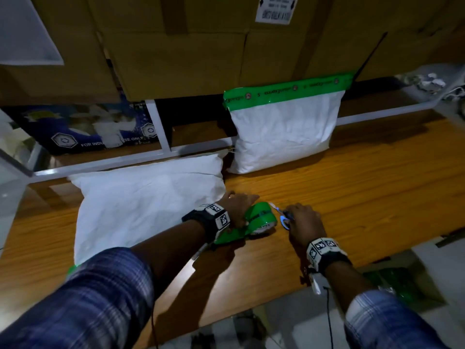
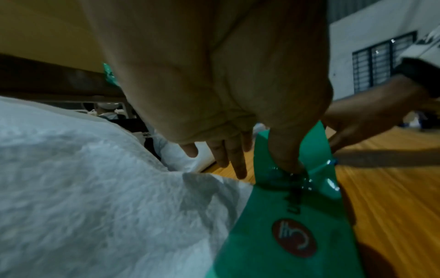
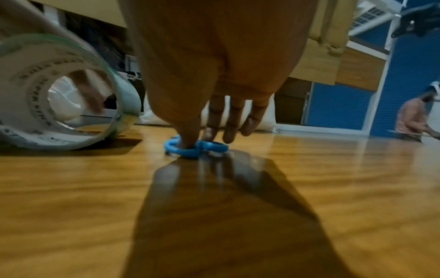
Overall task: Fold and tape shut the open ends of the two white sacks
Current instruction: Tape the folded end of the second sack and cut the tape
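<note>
One white sack [image 1: 146,205] lies flat on the wooden table [image 1: 364,185], with a bit of green tape at its near end [image 1: 73,269]. The second sack [image 1: 284,132] stands upright behind it, and a green tape band [image 1: 286,93] runs across its top. My left hand [image 1: 239,202] holds the green tape roll [image 1: 261,220] beside the flat sack's right edge. Its thumb is hooked into the roll and its fingers [image 2: 238,161] are straight. A loose tape strip [image 2: 285,225] trails toward my wrist. My right hand [image 1: 304,220] grips the blue-handled scissors [image 3: 195,148], which lie on the table; the thumb is in one ring.
Big cardboard boxes [image 1: 176,59] sit on a white shelf frame [image 1: 161,127] right behind the sacks. The table's near edge [image 1: 251,311] runs below my forearms. Green material [image 1: 392,280] lies on the floor at the right. Another person [image 3: 414,120] is far off to the right.
</note>
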{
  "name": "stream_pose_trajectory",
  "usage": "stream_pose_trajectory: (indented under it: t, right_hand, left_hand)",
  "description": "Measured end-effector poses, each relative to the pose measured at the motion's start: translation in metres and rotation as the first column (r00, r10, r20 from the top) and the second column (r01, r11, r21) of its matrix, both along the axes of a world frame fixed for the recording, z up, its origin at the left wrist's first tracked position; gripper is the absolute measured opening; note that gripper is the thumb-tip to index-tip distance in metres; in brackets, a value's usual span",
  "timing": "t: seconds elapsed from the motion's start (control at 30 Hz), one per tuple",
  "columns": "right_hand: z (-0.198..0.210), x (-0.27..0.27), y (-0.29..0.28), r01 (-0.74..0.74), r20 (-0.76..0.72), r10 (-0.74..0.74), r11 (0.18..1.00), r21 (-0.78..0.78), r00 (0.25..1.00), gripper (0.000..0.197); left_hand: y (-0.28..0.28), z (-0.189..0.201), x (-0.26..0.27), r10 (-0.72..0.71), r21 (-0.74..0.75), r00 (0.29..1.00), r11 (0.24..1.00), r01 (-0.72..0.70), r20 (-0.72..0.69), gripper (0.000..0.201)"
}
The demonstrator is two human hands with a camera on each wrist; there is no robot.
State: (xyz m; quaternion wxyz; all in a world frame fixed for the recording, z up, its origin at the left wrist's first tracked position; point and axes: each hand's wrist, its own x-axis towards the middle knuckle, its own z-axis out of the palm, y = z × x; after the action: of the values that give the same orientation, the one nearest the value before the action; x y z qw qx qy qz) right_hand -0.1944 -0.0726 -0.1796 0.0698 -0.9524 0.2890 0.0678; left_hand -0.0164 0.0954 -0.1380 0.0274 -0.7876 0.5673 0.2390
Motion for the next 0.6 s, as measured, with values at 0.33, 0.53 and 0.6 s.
stream_pose_trajectory:
  t: [0.33, 0.53, 0.6]
  right_hand:
    - [0.003, -0.027, -0.021, 0.324, -0.075, -0.319, 0.943, 0.072, 0.945, 0.031]
    - [0.001, -0.043, -0.02, 0.416, -0.102, -0.406, 0.903, 0.108, 0.908, 0.033]
    - [0.004, -0.048, -0.019, 0.407, -0.099, -0.397, 0.905, 0.126, 0.913, 0.032]
  left_hand:
    - [-0.002, -0.009, 0.015, 0.061, 0.105, 0.978, 0.994, -0.04, -0.201, 0.049]
    - [-0.001, -0.016, 0.021, 0.123, 0.144, 0.961, 0.986, -0.089, -0.247, 0.051]
    - [-0.001, -0.016, 0.021, 0.137, 0.155, 0.956, 0.983, -0.099, -0.258, 0.053]
